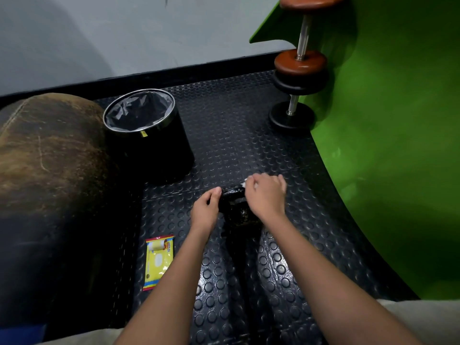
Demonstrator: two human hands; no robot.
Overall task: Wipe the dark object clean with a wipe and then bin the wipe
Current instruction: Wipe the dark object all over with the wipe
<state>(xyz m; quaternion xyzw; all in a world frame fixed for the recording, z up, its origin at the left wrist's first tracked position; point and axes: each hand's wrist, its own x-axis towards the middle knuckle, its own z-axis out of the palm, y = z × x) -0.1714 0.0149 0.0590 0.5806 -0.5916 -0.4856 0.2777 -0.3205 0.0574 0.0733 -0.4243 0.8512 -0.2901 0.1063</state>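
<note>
A dark, glossy object [236,207] stands on the studded black floor mat at the middle of the view. My left hand [206,210] grips its left side, thumb and fingers curled round it. My right hand [267,192] is curled over its top right, holding a white wipe [245,183] of which only a small edge shows at the fingertips. A black round bin [146,135] with a metal rim and a clear liner stands open to the far left of the object.
A yellow pack of wipes [158,261] lies on the mat near my left forearm. A worn brown padded bolster [47,155] fills the left. Stacked dumbbells [298,70] lean by a green curved wall [398,145] on the right.
</note>
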